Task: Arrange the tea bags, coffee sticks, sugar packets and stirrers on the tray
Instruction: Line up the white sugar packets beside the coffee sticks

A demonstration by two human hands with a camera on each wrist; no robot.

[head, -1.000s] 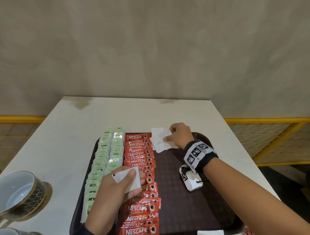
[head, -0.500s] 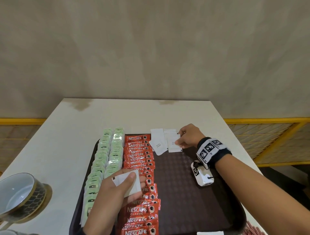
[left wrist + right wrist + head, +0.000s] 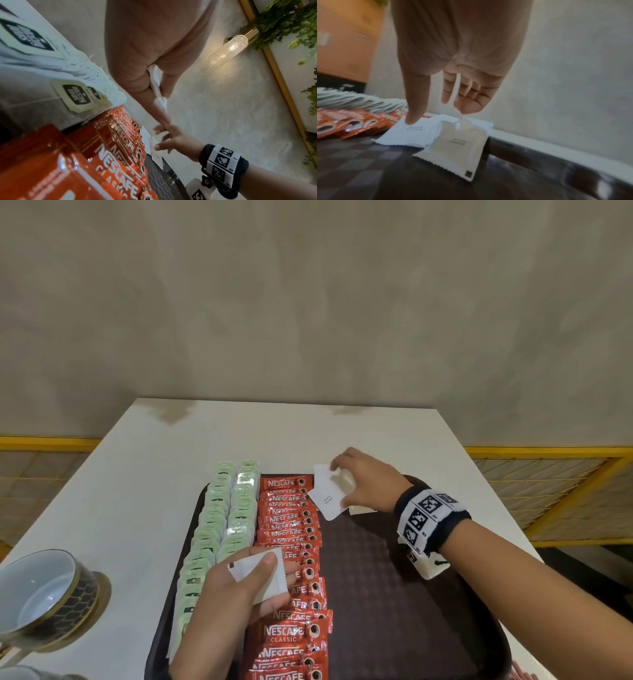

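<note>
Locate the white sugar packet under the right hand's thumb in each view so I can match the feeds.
Head: sugar packet at the tray's far edge, beside the coffee sticks.
Left wrist: small, lower centre, below the right hand.
Right wrist: centre-left, thumb tip on it.
Shared landmark: the red coffee sticks alongside.

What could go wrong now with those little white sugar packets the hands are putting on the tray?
1. The right hand only touches the sugar packets with its fingertips at the tray's far rim; a nudge might push one off onto the table.
2. One packet overlaps the Nescafe coffee sticks, so straightening it could disturb that row.
3. The left hand holds spare sugar packets above the sticks; a loose one could slip and land there.
</note>
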